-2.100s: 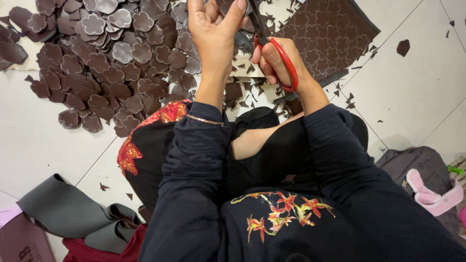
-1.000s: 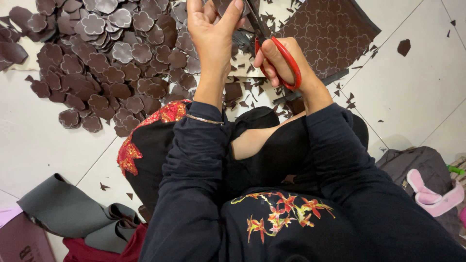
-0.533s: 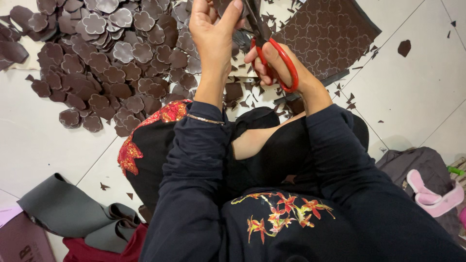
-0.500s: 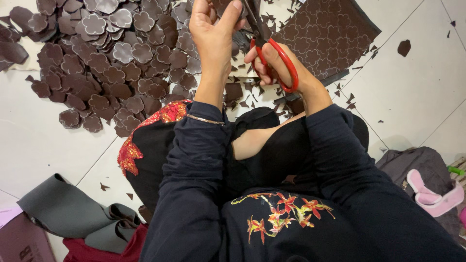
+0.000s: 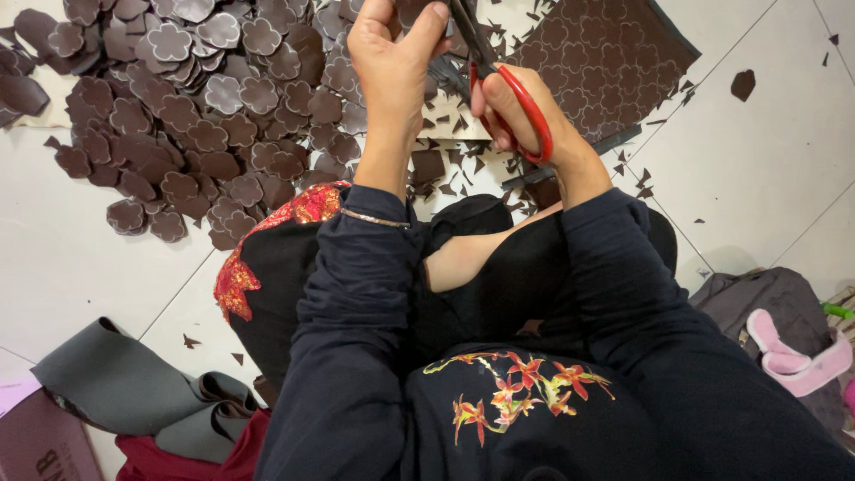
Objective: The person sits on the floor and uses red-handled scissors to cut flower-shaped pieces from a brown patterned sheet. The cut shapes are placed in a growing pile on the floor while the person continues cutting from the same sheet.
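Seated on white tiled floor (image 5: 80, 267), view straight down over lap. Far left, near lower edge of floor: rolled grey foam sheet (image 5: 125, 387), idle. Upper left of floor: large heap of dark brown flower-shaped leather cut-outs (image 5: 196, 107), overlapping, spread toward the top edge. Left hand (image 5: 392, 67) raised over the middle of the floor, fingers pinched shut on a small dark brown piece of the same material (image 5: 414, 11) at the very top edge; piece mostly out of view, outline cannot be told. Just right of it, red-handled scissors (image 5: 508, 89), blades pointing up toward the held piece, blade tips cut off by the top edge. Right hand (image 5: 521, 111) clenched through the red loops, thumb in one, fingers in the other. Under both hands: scatter of small dark brown offcuts (image 5: 445, 165) on the floor. Upper right: dark brown sheet embossed with flower outlines (image 5: 606, 58), lying flat, partly cut away at its left edge. Far right edge: pink slipper (image 5: 797, 356) on grey cloth. Judgement on the cut in hand: short snips near the blade pivot should follow the scalloped line best; turn the piece with the left hand rather than swing the scissors; keep left fingertips behind the blade path; keep the piece taut so the edge stays clean.
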Demonstrator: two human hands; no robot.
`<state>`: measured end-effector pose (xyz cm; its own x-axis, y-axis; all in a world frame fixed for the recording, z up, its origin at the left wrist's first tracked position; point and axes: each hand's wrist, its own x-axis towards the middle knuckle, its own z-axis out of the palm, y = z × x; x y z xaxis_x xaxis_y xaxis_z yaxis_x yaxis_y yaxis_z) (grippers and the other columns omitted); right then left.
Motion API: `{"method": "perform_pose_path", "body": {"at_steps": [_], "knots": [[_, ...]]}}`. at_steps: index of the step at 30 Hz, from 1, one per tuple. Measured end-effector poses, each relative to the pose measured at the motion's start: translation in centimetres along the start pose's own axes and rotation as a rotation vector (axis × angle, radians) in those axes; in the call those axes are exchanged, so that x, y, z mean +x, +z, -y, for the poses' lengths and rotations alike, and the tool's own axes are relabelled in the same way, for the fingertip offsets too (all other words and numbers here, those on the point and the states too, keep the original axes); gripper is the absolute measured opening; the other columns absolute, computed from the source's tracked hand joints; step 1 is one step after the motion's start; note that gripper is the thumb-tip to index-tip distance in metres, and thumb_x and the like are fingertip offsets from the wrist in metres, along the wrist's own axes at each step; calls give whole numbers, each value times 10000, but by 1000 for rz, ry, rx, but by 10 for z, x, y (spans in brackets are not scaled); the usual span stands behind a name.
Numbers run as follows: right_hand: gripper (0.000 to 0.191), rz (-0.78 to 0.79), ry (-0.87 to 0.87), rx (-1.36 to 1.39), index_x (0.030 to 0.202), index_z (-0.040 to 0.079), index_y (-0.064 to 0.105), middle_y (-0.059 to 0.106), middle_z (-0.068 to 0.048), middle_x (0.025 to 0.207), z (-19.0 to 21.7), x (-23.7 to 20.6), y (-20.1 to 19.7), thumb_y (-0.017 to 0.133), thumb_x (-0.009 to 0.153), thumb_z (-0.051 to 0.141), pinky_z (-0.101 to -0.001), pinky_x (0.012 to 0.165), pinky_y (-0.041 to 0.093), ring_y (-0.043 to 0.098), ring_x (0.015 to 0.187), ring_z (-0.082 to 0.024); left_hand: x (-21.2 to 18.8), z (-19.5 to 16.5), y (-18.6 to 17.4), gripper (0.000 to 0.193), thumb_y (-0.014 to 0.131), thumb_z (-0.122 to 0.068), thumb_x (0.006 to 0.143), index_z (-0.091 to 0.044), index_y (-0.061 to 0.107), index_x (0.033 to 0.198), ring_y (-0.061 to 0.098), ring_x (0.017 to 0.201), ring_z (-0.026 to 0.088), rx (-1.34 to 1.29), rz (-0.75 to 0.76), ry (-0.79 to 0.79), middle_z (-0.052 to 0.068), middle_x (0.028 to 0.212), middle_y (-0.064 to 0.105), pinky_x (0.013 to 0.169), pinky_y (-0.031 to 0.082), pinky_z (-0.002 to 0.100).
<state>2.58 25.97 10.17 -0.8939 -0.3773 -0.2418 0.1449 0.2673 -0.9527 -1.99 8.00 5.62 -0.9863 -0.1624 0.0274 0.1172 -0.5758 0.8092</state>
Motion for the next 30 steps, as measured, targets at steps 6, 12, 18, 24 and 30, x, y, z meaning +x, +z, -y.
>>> {"method": "perform_pose_path", "body": {"at_steps": [6,12,18,24,30], "knots": [[771,-65,-12,114,908,39,600,481,16,643,-1,-3,-1,492,939,801,-222,471,437,500,490,-78,-1,1,-1,126,726,10,948,-14,693,1067,683,823,104,-10,-4,10,28,962,730,691,601,281],[844,-36,-95,-70,1209,48,645,501,45,821,2,0,-1,453,953,830,-233,645,460,546,723,-65,1,3,-3,67,688,-13,975,1,687,1041,707,792,138,-106,22,-159,41,933,710,716,643,309],[895,18,-146,-224,1229,52,660,525,40,847,6,0,-1,407,949,864,-250,690,489,573,769,-78,-4,1,-1,113,728,-8,1001,-2,672,1100,685,830,117,-49,97,-32,43,1010,708,733,607,278],[902,20,-161,-242,1230,49,659,531,27,805,7,0,-1,394,950,865,-260,689,495,575,750,-88,-3,-3,2,227,750,53,951,12,606,1122,682,750,122,-71,91,-28,65,1057,722,684,589,263],[918,30,-159,-173,1213,24,653,515,35,814,4,0,-2,428,936,870,-237,677,505,568,738,-76,-3,-4,3,220,758,80,966,35,598,1110,682,756,145,-129,134,15,108,1029,724,687,575,277]]}}
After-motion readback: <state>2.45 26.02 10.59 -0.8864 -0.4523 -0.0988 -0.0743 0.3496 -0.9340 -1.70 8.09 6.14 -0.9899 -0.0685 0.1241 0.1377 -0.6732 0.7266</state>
